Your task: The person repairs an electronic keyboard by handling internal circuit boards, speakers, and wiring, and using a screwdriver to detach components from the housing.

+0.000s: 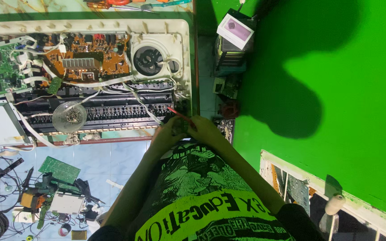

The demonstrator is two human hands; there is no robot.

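Slim red screwdriver [178,114], pinched grip

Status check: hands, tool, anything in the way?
Left hand and right hand together at keyboard edge. Red screwdriver in right. White cables close by.

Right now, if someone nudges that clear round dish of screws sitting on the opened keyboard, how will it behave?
The clear dish looks like thin plastic, so probably light and easy to slide. It rests on uneven black ribs of the opened keyboard, so it may tip. The small screws inside would likely scatter.
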